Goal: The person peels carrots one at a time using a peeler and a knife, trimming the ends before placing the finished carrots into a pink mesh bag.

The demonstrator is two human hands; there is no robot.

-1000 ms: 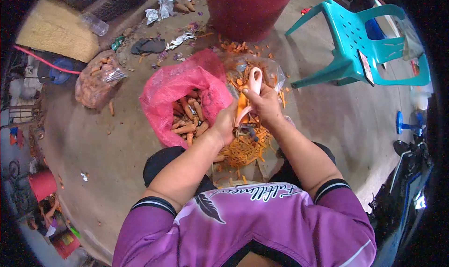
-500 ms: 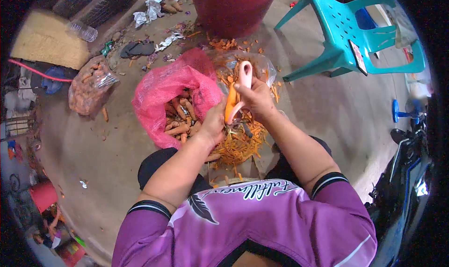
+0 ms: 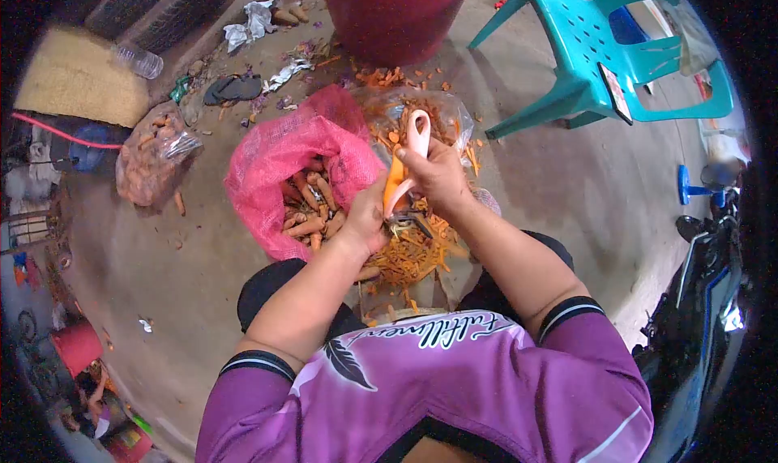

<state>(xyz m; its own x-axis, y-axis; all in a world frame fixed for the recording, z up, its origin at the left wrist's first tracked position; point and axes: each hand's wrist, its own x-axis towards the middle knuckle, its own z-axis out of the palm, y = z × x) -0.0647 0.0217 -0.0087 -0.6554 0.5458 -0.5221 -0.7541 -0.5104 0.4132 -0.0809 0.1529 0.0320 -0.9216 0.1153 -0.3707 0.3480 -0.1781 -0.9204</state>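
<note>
Person's crouched over the floor, peeling. Left hand [image 3: 369,216] is closed round the lower end of a carrot [image 3: 395,186], which stands nearly upright btwn the two hands, right over the heap of peelings [image 3: 415,250]. Right hand [image 3: 442,175] is wrapped round a peeler [image 3: 418,132] w/ a pale loop handle sticking up past the thumb. Blade end is hidden behind the fingers, so can't tell exactly where it bites. Pink mesh sack [image 3: 275,151] sits just beside the left wrist, mouth open, w/ unpeeled carrots [image 3: 308,207] inside. Clear bag [image 3: 455,116] w/ orange scraps lies just beyond the hands.

To do this well, imo:
- Use long, light strokes along the carrot, away from the holding hand, not short digs. Less waste that way.
- Left fingers are best low on the root, below the blade's path.
- Turn the carrot a bit after each stroke so no strip of skin gets missed.
- Hold it over the heap so peel drops there, not into the sack.
- Main risk is the blade slipping toward the thumb, so firm grip, no rush.
</note>
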